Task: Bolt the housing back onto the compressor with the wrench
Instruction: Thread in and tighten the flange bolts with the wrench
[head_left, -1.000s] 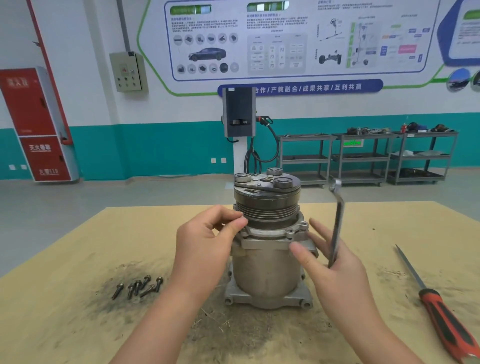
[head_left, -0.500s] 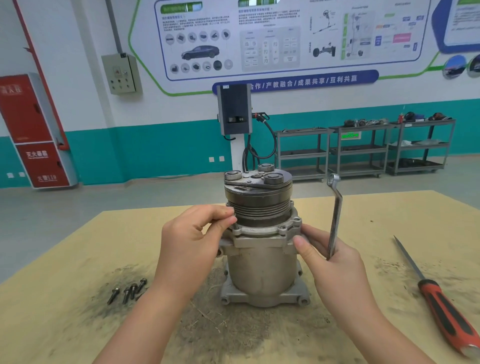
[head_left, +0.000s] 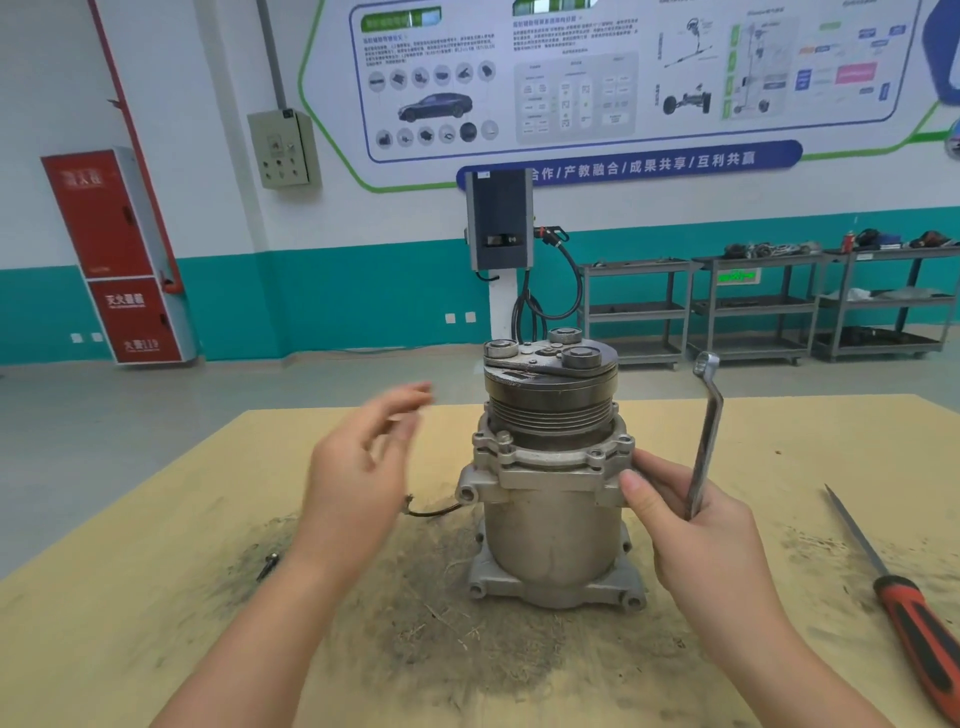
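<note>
Compressor (head_left: 553, 499) standing upright in the middle of the table (head_left: 130, 597), on a dirty patch. Housing (head_left: 550, 457) sitting on top of the can part, under the grooved wheel. One bolt (head_left: 505, 438) poking up from its left rim, maybe only finger-tight; hard to tell from here.

Left hand (head_left: 363, 467) up in the air just left of the compressor, blurry, fingers loose and spread, holding nothing. Right hand (head_left: 691, 519) pressed to the compressor's right side, thumb against the housing rim, fingers curled round the wrench (head_left: 705, 436). Wrench pointing straight up, ring end at the top, touching no bolt.

One loose bolt (head_left: 270, 564) lying left of the compressor, near the left arm. Screwdriver (head_left: 904, 603) far to its right.

Step now: putting bolts in by hand, looks like. Next: pick up another bolt, drop it in an open hole, then tip the wrench down onto a bolt head and turn. Careful to keep the compressor steady.
</note>
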